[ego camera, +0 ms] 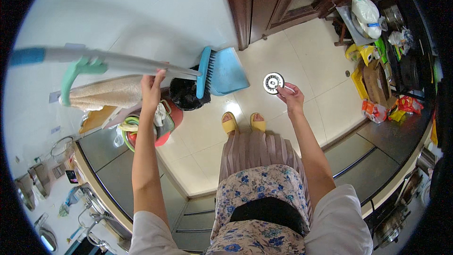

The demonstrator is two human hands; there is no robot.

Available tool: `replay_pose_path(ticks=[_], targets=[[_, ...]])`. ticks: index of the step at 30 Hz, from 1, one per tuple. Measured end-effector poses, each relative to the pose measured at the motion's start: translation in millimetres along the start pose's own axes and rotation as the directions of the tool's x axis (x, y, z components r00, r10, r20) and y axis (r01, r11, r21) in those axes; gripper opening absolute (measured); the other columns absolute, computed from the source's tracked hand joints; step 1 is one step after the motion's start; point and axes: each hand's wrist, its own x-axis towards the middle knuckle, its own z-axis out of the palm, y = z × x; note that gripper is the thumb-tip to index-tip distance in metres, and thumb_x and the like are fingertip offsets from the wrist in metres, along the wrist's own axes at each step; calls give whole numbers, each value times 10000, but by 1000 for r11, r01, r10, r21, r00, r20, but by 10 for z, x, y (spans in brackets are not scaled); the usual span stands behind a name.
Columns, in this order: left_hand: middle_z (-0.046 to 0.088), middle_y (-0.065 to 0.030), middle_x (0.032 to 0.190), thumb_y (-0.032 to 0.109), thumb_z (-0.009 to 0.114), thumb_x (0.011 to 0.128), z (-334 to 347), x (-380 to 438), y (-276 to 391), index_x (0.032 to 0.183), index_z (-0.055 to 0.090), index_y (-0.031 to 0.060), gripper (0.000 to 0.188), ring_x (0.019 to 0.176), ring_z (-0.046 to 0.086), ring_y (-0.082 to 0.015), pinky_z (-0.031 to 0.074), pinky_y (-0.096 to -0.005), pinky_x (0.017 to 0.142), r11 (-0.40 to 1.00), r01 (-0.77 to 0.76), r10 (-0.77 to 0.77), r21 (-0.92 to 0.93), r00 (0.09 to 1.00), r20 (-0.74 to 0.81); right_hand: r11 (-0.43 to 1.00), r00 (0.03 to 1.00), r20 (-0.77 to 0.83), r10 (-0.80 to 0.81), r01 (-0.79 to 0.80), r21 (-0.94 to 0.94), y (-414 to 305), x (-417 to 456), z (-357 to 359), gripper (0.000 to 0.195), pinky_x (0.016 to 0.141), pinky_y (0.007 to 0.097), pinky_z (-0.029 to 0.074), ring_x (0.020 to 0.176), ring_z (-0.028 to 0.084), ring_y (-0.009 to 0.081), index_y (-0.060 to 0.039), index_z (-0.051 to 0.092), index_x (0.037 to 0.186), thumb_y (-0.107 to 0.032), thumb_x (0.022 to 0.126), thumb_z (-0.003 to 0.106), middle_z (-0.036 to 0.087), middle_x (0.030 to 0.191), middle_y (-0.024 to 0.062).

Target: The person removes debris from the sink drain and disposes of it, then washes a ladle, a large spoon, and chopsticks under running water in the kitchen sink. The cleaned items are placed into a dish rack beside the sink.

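My left hand [153, 86] grips the metal handles [141, 64] of a broom and a dustpan, which run close together. The blue broom head [204, 72] with dark bristles rests against the blue dustpan [228, 72], near the wall. A bin lined with a black plastic bag [185, 94] stands partly behind the handles. Between the thumb and fingers of my right hand [292, 96] is a round metal drain strainer [273, 83], held above the tiled floor.
A brown door [279, 3] is ahead. Cardboard [377, 81], plastic bags [366, 16] and packets [410, 105] crowd the right side. At left are a hanging towel [106, 94] and stacked basins [131, 132]. Dark cabinets [368, 163] flank me.
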Motion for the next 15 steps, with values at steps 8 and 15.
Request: replay_pose_path(ticks=[8, 15], targets=[[558, -10, 826, 102, 613, 829, -298, 205, -294, 913, 532, 14, 147, 737, 480, -66, 398, -213, 675, 998, -38, 39, -43, 999, 26, 999, 995, 88, -38, 37, 18, -80, -322, 257, 364, 715, 277, 550, 770, 612, 143, -2, 500, 1022, 18, 712, 690, 619, 839, 89], [570, -12, 891, 131, 598, 844, -638, 37, -411, 972, 529, 5, 192, 827, 519, -99, 429, -248, 776, 992, 21, -18, -123, 1000, 20, 1000, 985, 170, -13, 10, 20, -211, -599, 476, 294, 737, 279, 544, 817, 620, 168, 8, 491, 1027, 10, 769, 632, 624, 891, 120]])
